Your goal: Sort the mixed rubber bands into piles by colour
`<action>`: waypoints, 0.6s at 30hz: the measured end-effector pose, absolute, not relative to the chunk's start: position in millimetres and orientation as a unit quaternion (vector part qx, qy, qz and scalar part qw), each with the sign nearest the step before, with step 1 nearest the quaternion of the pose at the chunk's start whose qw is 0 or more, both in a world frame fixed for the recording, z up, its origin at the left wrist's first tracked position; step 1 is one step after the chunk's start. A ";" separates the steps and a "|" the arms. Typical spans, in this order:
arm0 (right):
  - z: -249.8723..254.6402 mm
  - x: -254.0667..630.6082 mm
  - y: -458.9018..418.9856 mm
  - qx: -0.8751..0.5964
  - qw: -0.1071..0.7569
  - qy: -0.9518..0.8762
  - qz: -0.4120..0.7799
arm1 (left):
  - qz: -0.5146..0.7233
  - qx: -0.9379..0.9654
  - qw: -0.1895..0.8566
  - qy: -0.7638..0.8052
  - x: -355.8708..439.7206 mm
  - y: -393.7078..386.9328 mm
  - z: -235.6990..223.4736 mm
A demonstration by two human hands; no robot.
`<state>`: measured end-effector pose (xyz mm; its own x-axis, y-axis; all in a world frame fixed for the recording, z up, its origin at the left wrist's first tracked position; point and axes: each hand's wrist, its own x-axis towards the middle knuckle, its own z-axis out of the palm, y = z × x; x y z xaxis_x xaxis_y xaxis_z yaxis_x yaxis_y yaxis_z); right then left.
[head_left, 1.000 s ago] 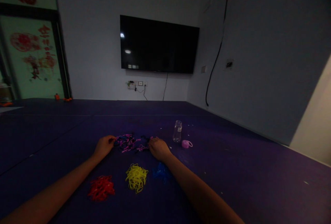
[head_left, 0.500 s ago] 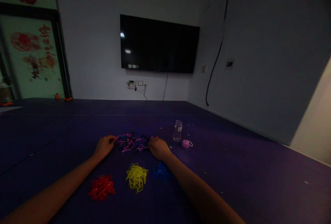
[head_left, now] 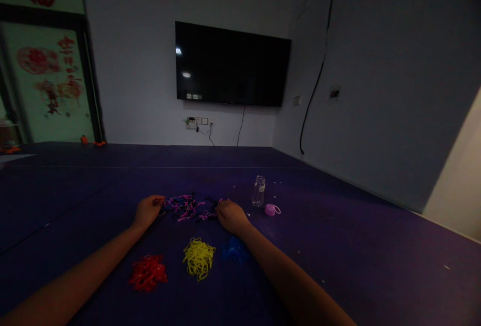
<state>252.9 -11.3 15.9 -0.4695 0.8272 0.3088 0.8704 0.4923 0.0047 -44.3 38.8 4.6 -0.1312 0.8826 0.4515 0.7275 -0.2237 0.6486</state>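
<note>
A mixed heap of pink, purple and dark rubber bands (head_left: 184, 206) lies on the purple surface between my hands. At its left edge is my left hand (head_left: 148, 211), thumb and fingers pinched together; what they hold is too small and dark to make out. My right hand (head_left: 232, 216) rests at the heap's right end, fingers curled down among a smaller cluster of pink and dark bands (head_left: 207, 214); its fingertips are partly hidden. Nearer to me lie separate piles of red bands (head_left: 148, 272), yellow bands (head_left: 199, 259) and blue bands (head_left: 233, 250), the last beside my right forearm.
An open clear bottle (head_left: 258, 193) stands right of my right hand, its pink cap with a loop (head_left: 270, 209) beside it. Small white scraps dot the purple surface (head_left: 356, 261). Behind are a wall-mounted television (head_left: 233, 65) and a hanging black cable (head_left: 313, 96).
My left hand has shifted slightly left from the heap's edge, its fingers still pinched. My right hand stays in nearly the same place.
</note>
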 end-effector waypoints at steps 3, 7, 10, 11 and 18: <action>15.1 253.2 -10.8 -0.494 0.132 -0.855 -0.081 | 0.430 0.654 0.100 0.615 -43.9 39.7 3.7; 13.0 253.1 -9.5 -0.494 0.132 -0.855 -0.088 | 0.428 0.656 0.108 0.612 -42.6 38.9 3.3; 11.8 252.6 -8.6 -0.501 0.134 -0.850 -0.093 | 0.422 0.662 0.112 0.609 -40.5 36.9 4.2; 11.8 252.5 -8.5 -0.501 0.134 -0.849 -0.095 | 0.420 0.665 0.113 0.608 -39.6 36.0 4.7; 14.9 251.4 -10.7 -0.505 0.131 -0.849 -0.084 | 0.410 0.681 0.113 0.596 -35.7 28.5 9.7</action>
<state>251.4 -10.7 14.9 -0.4565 0.8351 0.3071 0.8792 0.4763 0.0117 -35.7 28.5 9.7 -0.0479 0.9046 0.4235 0.7188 -0.2632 0.6435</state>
